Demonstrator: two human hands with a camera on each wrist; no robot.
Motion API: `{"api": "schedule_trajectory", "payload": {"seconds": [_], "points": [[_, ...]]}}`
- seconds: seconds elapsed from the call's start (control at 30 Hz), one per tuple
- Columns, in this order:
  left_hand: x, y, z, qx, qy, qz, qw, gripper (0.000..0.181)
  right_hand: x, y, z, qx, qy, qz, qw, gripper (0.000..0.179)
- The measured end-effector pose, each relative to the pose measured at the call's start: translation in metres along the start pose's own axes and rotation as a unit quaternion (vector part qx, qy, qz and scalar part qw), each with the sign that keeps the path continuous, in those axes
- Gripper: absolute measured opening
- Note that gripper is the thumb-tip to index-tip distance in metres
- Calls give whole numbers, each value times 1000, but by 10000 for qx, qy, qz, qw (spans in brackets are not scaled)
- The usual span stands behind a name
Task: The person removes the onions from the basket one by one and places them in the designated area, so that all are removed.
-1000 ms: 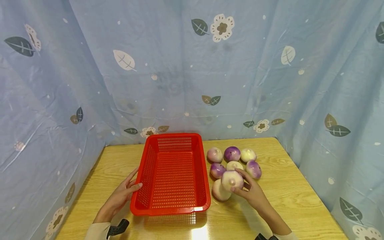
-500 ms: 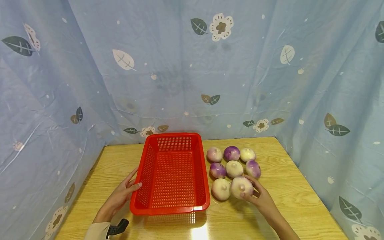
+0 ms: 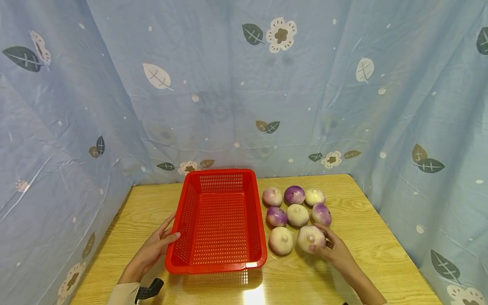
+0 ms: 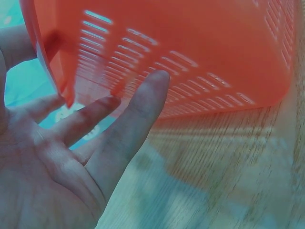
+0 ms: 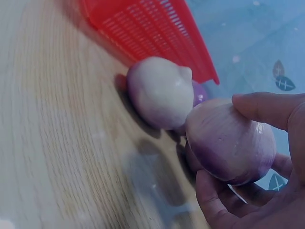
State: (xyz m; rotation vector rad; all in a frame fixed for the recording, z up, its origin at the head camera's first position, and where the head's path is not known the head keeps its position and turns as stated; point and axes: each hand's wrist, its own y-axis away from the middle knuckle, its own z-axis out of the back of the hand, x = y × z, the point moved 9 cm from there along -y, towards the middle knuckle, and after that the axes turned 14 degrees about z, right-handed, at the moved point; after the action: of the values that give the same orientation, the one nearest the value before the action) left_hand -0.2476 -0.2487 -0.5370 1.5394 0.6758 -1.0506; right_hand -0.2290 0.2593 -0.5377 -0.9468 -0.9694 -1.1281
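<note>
My right hand (image 3: 335, 250) grips a purple-and-white onion (image 3: 310, 239), thumb on the near side and fingers round the far side. In the right wrist view that onion (image 5: 231, 143) sits between thumb and fingers; whether it touches the table cannot be told. Another pale onion (image 3: 281, 240) lies just to its left. My left hand (image 3: 154, 250) holds the left side of a red plastic basket (image 3: 217, 267), thumb over the rim. In the left wrist view, the fingers (image 4: 143, 105) lie along the basket's slotted outer wall (image 4: 190, 28). No onions are in the basket.
Behind the held onion several more onions sit in rows, among them a dark purple one (image 3: 295, 195) and a pale one (image 3: 298, 215). They stand on a wooden table (image 3: 366, 237). A blue patterned curtain (image 3: 213, 106) surrounds the table's back and sides.
The right hand has carried its onion rightward and down from over the other onions to the right end of the front row. The left hand and basket stay in place.
</note>
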Motion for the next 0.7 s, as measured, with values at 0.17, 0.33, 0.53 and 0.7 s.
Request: {"api": "schedule_trajectory", "payload": {"seconds": [0.17,0.33,0.53,0.7], "points": [[1,-1,1,-12,-36,-5,10000,79,-5,-8,1,102,70,-78,9999,76],[1,-1,1,-5,-15,-8,10000,79,-9,-15,-1,211,260,-165,9993,76],[-1,1,-3,142,-63,-118,9998,79,-17,-17,0,193,456,-257,9984,76],[-1,1,-2,96,-23,-87,9999,79,-23,-19,-1,240,456,-298,9982,77]]}}
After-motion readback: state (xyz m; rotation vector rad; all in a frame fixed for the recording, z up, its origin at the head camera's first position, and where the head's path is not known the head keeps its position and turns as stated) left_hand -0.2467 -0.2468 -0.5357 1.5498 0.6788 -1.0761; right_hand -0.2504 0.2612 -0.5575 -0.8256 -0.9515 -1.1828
